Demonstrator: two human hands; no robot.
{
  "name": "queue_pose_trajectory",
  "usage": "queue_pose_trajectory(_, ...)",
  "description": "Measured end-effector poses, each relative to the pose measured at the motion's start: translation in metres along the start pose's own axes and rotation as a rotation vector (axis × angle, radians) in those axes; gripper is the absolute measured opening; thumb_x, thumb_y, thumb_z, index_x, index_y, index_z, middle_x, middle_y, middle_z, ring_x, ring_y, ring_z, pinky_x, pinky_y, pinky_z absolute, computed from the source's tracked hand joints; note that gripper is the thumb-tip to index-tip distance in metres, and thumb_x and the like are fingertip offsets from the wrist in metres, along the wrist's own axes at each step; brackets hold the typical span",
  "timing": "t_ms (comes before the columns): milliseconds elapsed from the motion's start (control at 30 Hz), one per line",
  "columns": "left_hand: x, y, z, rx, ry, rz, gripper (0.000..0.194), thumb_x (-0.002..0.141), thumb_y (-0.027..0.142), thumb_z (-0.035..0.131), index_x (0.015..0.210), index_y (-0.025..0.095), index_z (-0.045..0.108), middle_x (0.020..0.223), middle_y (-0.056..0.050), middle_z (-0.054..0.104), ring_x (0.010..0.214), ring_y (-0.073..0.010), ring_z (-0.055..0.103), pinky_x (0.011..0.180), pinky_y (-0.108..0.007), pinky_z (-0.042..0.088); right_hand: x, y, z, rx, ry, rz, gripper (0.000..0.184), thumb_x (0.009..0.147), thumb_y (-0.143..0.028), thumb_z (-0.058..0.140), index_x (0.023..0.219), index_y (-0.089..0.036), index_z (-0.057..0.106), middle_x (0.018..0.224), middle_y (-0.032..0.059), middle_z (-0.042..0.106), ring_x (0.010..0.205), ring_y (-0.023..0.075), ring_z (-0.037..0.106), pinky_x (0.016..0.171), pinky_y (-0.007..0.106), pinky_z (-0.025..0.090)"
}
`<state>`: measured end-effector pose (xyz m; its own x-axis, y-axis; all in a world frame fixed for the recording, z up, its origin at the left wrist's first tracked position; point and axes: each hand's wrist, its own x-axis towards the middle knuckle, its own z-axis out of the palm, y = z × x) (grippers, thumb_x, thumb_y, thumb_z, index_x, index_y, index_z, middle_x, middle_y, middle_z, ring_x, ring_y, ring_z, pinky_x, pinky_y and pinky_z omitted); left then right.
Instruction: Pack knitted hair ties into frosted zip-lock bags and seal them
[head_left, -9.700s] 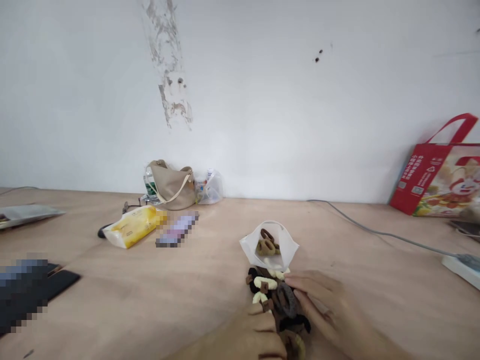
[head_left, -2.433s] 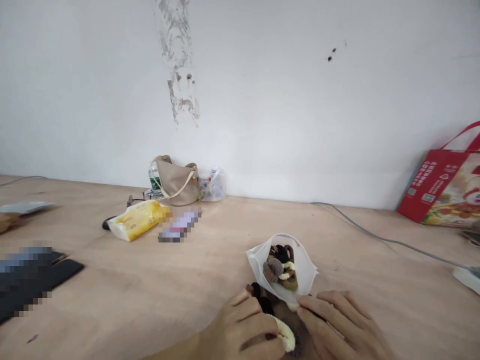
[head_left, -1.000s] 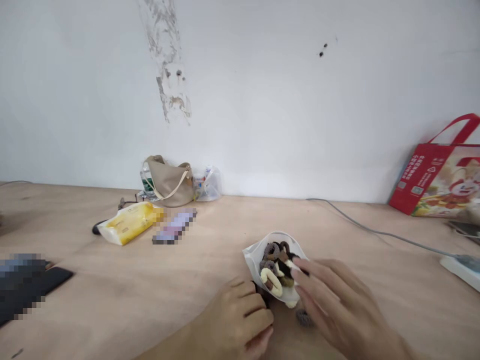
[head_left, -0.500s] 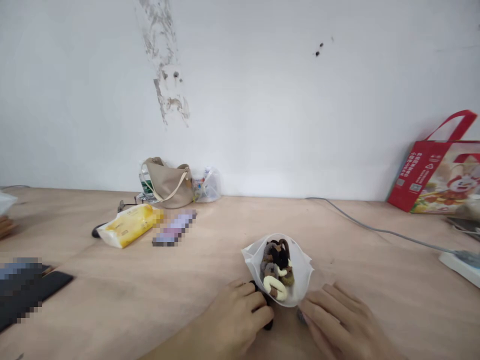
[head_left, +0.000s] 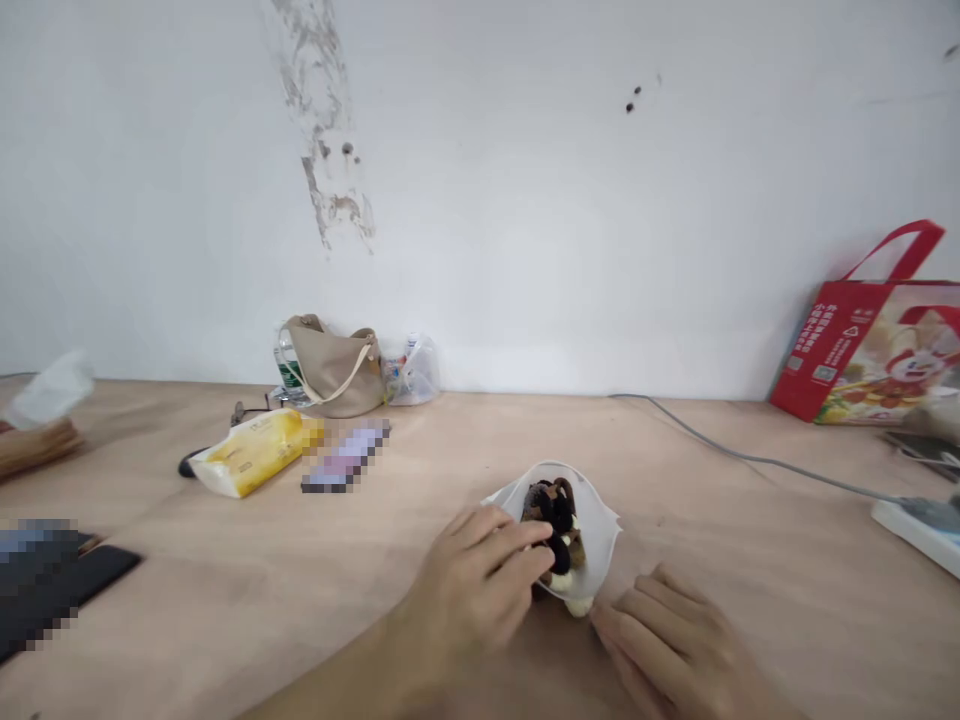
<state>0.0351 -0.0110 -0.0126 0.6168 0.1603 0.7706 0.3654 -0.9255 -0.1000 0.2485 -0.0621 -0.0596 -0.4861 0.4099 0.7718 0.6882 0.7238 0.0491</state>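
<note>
Left hand (head_left: 472, 570) curved, fingers over fuzzy hair ties (head_left: 555, 510), grip unclear; ties heaped in translucent white pouch (head_left: 596, 530), 6 o'clock on plywood tabletop (head_left: 225, 600). Right hand (head_left: 664, 640) spread, at pouch's 5 o'clock. Ties soft, light; pouch thin, best held at rim

Brown, black, cream hair ties (head_left: 561, 532) bunched in frosted plastic pouch (head_left: 598, 535)

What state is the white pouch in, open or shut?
Open: the pouch gapes at its mouth, showing dark fuzzy hair ties inside.
</note>
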Motion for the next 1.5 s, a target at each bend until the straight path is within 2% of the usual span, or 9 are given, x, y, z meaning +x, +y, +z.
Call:
queue_pose_trajectory(67, -0.003, -0.005, -0.001, 0.028, -0.038, -0.029, 0.024, 0.081, 0.000, 0.049, 0.094, 0.018, 0.060, 0.099, -0.006, 0.071, 0.081, -0.0175, 0.060, 0.074, -0.031, 0.048, -0.002, 0.001, 0.002, -0.002, -0.017, 0.010, 0.025, 0.088, -0.003, 0.039, 0.078, -0.020, 0.055, 0.057, -0.0031, 0.056, 0.050, 0.0123, 0.049, 0.056, 0.027, 0.029)
queue_pose_trajectory(233, -0.021, -0.005, -0.007, 0.042, -0.211, -0.149, 0.015, 0.081, 0.009, 0.051, 0.071, 0.019, 0.055, 0.063, 0.001, 0.061, 0.061, -0.0146, 0.054, 0.058, -0.026, 0.043, -0.010, 0.002, 0.006, -0.016, -0.071, 0.040, 0.025, 0.088, -0.005, 0.038, 0.075, -0.022, 0.053, 0.058, -0.0031, 0.056, 0.051, 0.0127, 0.050, 0.057, 0.027, 0.030)
queue_pose_trajectory(433, -0.043, -0.004, -0.002, 0.108, -0.577, -0.301, 0.012, 0.072, 0.010, 0.061, 0.079, 0.020, 0.057, 0.081, -0.001, 0.065, 0.069, -0.0175, 0.060, 0.063, -0.028, 0.045, -0.015, 0.003, 0.012, -0.080, -0.090, 0.076, 0.025, 0.089, -0.009, 0.037, 0.077, -0.023, 0.053, 0.069, -0.0016, 0.063, 0.060, 0.0146, 0.056, 0.064, 0.029, 0.032)
queue_pose_trajectory(600, -0.050, -0.003, -0.002, 0.060, -0.508, -0.225, 0.021, 0.065, 0.002, 0.052, 0.075, 0.021, 0.052, 0.070, 0.003, 0.062, 0.062, -0.0147, 0.056, 0.060, -0.026, 0.043, -0.018, 0.005, 0.016, -0.160, -0.119, 0.078, 0.026, 0.093, -0.014, 0.034, 0.080, -0.023, 0.054, 0.072, -0.0012, 0.065, 0.063, 0.0153, 0.059, 0.067, 0.030, 0.034)
queue_pose_trajectory(867, 0.002, -0.006, -0.009, -0.069, -0.041, -0.074, 0.018, 0.080, 0.002, 0.053, 0.086, 0.018, 0.057, 0.081, -0.003, 0.068, 0.072, -0.0146, 0.058, 0.068, -0.026, 0.049, -0.011, 0.003, 0.016, -0.135, -0.122, 0.036, 0.027, 0.091, -0.008, 0.034, 0.084, -0.023, 0.055, 0.066, -0.0031, 0.062, 0.056, 0.0154, 0.056, 0.059, 0.030, 0.031)
queue_pose_trajectory(1100, -0.007, -0.016, 0.010, 0.073, -0.292, -0.183, 0.012, 0.085, 0.021, 0.058, 0.095, 0.020, 0.065, 0.126, -0.008, 0.060, 0.112, -0.0268, 0.053, 0.090, -0.042, 0.049, -0.023, 0.012, 0.017, -0.118, -0.182, 0.046, 0.020, 0.082, -0.008, 0.043, 0.084, -0.025, 0.054, 0.067, -0.0038, 0.063, 0.056, 0.0153, 0.056, 0.058, 0.028, 0.033)
queue_pose_trajectory(1233, -0.027, -0.019, 0.001, 0.035, -0.322, -0.246, 0.036, 0.084, 0.041, 0.064, 0.113, 0.022, 0.060, 0.145, -0.012, 0.040, 0.129, -0.0322, 0.036, 0.100, -0.051, 0.041, -0.017, 0.011, 0.000, 0.076, -0.275, 0.032, 0.017, 0.084, -0.010, 0.048, 0.083, -0.026, 0.055, 0.074, -0.0051, 0.066, 0.064, 0.0126, 0.060, 0.061, 0.024, 0.039)
queue_pose_trajectory(1300, -0.031, -0.020, -0.003, 0.017, -0.363, -0.252, 0.048, 0.079, 0.048, 0.069, 0.118, 0.022, 0.058, 0.149, -0.012, 0.034, 0.132, -0.0339, 0.031, 0.102, -0.052, 0.040, -0.002, 0.008, -0.011, 0.181, -0.194, -0.013, 0.018, 0.088, -0.009, 0.045, 0.085, -0.024, 0.055, 0.074, -0.0041, 0.066, 0.064, 0.0106, 0.060, 0.061, 0.021, 0.041)
queue_pose_trajectory(1500, -0.021, -0.021, 0.001, 0.003, -0.448, -0.284, 0.030, 0.082, 0.025, 0.068, 0.111, 0.023, 0.061, 0.135, -0.011, 0.051, 0.121, -0.0298, 0.047, 0.096, -0.047, 0.045, 0.050, 0.026, -0.004, 0.132, -0.016, 0.103, 0.017, 0.090, -0.011, 0.046, 0.083, -0.022, 0.056, 0.092, 0.0038, 0.068, 0.081, 0.0148, 0.065, 0.073, 0.026, 0.051)
